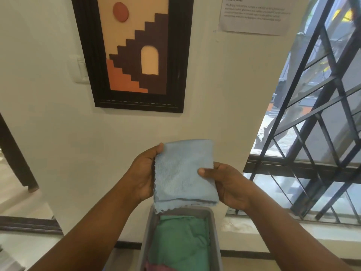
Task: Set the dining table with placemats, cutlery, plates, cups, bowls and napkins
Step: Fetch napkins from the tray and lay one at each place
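Note:
A folded light-blue cloth napkin (183, 173) is held up in front of the wall, above a grey bin (216, 239). My left hand (143, 173) grips its left edge, thumb on the top corner. My right hand (226, 184) pinches its right edge, thumb on the front face. Inside the bin lie a folded green napkin (181, 241) and, at the bottom of the view, part of a pink one (156, 267).
A framed picture (134, 53) hangs on the white wall straight ahead, with a light switch (80, 69) to its left and a taped paper notice (254, 14) to its right. A barred window (316, 133) fills the right side. A doorway opens at the left.

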